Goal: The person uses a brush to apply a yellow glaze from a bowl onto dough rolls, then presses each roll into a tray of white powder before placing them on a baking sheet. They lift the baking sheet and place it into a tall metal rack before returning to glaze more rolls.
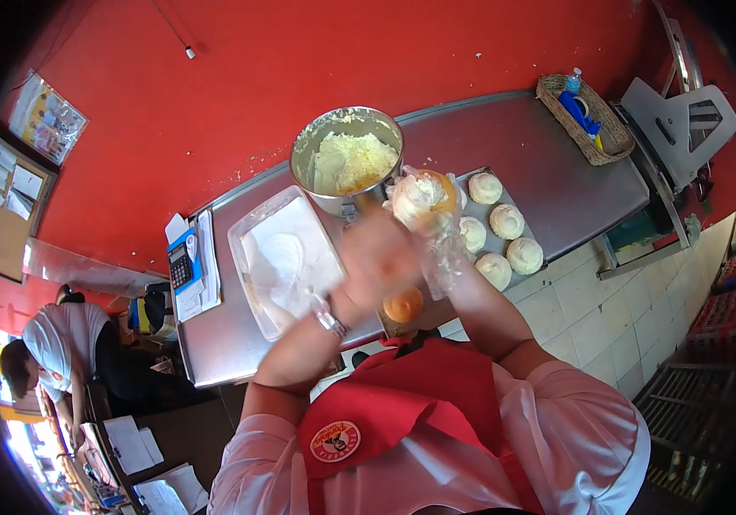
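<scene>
holding a cream-topped bun (419, 196), the right hand (442, 233) seems plastic-gloved.

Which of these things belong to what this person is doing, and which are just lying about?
Seemingly part of the work:
creamy item in the plastic-covered right hand
metal bowl with pale mixture
tub with white contents
tray with pale-coated buns
plain brown bun

Apparently just lying about:
calculator
papers
woven basket
</scene>
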`<state>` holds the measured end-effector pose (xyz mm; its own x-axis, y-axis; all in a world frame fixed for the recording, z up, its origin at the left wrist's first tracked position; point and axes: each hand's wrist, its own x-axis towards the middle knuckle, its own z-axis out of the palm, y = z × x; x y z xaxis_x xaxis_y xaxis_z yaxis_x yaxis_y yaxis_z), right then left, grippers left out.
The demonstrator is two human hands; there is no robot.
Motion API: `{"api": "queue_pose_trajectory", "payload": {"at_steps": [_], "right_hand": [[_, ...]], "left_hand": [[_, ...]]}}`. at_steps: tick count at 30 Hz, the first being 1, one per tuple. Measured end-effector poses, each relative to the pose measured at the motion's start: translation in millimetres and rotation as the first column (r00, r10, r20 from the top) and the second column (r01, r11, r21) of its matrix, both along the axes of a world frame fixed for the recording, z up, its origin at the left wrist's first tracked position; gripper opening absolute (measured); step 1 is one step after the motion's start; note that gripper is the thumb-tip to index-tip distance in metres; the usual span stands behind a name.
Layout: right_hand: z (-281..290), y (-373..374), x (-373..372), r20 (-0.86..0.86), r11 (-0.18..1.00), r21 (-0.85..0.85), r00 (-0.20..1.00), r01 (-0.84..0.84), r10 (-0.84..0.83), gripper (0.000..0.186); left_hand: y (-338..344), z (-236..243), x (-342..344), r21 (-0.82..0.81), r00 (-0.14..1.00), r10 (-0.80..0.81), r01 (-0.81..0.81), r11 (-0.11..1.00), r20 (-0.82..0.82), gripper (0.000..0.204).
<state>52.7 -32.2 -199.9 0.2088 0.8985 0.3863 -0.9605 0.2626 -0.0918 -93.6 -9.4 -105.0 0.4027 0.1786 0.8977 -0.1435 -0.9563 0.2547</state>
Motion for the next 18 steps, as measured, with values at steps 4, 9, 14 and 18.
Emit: {"api": "queue_pose_trajectory", "payload": {"at_steps": [4,9,14,18], "right_hand": [[9.2,-2.4,7.7,-0.25,0.944,-0.331,0.963,0.012,-0.1,0.058],[-2.1,9.1,13.4,-0.144,0.974,-0.112,0.966,0.199,-0.214,0.054],[-2.3,2.9,22.9,-0.169,0.935,-0.348,0.976,0.07,-0.136,0.05],[4.8,12.3,14.7,-0.221,0.941,-0.336,0.967,0.049,-0.13,0.049]], "left_hand": [[90.0,48.3,22.2,-0.907,0.931,0.16,0.264,0.327,0.328,0.019],[22.0,-5.6,17.4,-0.085,0.976,0.182,-0.173,0.981,0.119,0.018],[-6.2,9.5,20.4,-0.06,0.989,-0.105,0.112,0.992,0.109,0.012],[79.5,36.9,25.6,-0.886,0.972,0.156,0.086,0.455,0.174,0.014]]}}
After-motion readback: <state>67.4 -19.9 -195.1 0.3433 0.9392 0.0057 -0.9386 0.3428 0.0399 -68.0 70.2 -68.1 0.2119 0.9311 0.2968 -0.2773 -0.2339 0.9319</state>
